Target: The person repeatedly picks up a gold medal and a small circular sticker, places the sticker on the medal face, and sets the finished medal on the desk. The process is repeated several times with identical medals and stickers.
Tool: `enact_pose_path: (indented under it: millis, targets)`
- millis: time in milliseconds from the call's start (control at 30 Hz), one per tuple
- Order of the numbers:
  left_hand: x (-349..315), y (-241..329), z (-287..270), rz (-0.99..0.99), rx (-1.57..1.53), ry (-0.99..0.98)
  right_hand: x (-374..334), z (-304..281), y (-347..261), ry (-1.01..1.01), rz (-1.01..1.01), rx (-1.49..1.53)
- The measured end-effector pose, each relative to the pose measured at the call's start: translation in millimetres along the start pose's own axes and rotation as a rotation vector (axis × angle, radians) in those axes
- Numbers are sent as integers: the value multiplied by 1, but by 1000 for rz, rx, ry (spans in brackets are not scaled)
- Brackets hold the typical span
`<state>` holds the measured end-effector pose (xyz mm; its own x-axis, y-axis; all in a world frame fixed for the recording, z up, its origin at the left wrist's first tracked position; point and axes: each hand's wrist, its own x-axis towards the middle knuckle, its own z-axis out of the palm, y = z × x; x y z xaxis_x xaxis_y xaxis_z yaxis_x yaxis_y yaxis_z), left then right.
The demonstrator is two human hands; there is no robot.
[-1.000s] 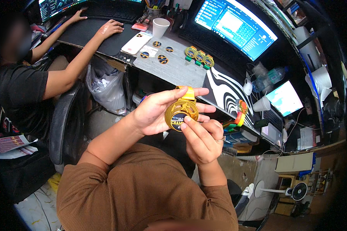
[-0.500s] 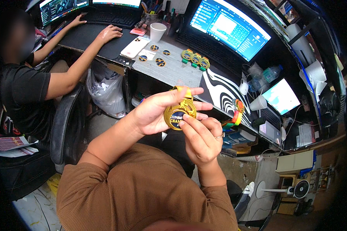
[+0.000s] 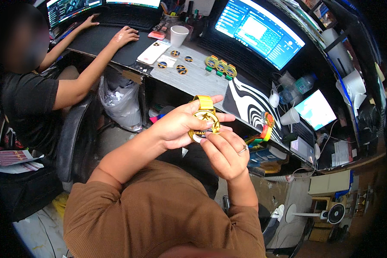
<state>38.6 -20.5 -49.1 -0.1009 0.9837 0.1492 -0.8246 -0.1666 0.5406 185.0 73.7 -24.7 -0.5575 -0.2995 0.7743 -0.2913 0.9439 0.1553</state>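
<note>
A round gold medal (image 3: 207,116) on a yellow ribbon (image 3: 205,102) is in my left hand (image 3: 180,125), over the desk's front edge. My left thumb lies across its face, with the other fingers stretched behind it. The fingers of my right hand (image 3: 228,155) are pinched together at the medal's lower edge, by a dark round label (image 3: 200,133). Part of that label is hidden behind my fingers, and a pale rim shows below it. Whether the label lies flat on the medal, I cannot tell.
Several dark round stickers (image 3: 182,69) lie on the grey desk (image 3: 176,84), near a white phone (image 3: 153,52) and a white cup (image 3: 178,36). Three medals (image 3: 220,66) lie by the monitor (image 3: 260,30). Another medal (image 3: 267,119) hangs over the zebra-patterned mat (image 3: 247,101). A co-worker's hand (image 3: 125,37) rests at left.
My left thumb has moved onto the medal's face and covers more of it. The medal has tilted, and the label shows lower. My right fingers stay at its edge, slightly lower.
</note>
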Motion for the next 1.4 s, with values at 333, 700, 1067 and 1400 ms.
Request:
enact_pose_path:
  millis: [333, 700, 1067, 1400]
  targets:
    - [-51, -80, -146, -344, -172, 351, 7, 95, -30, -303, 15, 806]
    - [-62, -102, -117, -606, -66, 441, 72, 276, 9, -270, 496, 912]
    - [-26, -23, -84, 49, -355, 169, -26, 74, 5, -183, 494, 272]
    - [-22, -19, -39, -16, -234, 113, -60, 46, -36, -203, 405, -4]
